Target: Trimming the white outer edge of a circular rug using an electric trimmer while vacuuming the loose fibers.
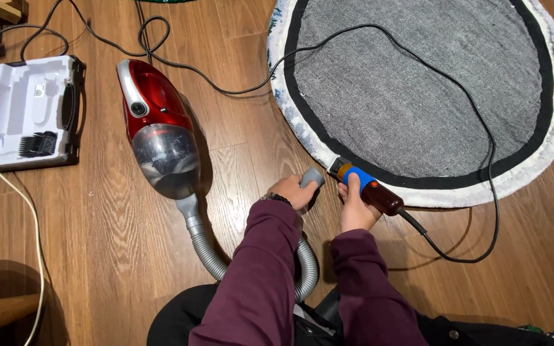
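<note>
Beside the round rug [418, 96]: both hands worked at its near edge.
Left hand [292, 191]: closed round grey hose nozzle [312, 177], aimed rugward.
Right hand [356, 206]: gripped corded trimmer [368, 188], blade on rug's edge.
Red vacuum [155, 125]: left of rug, on floor.

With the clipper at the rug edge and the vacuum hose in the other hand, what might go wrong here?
1. The clipper's black cord lies across the round rug; it might snag or be cut.
2. The right hand grips the clipper close to the left hand holding the grey nozzle; the blade could perhaps nick fingers.
3. The bent hose might tug the red vacuum.
</note>
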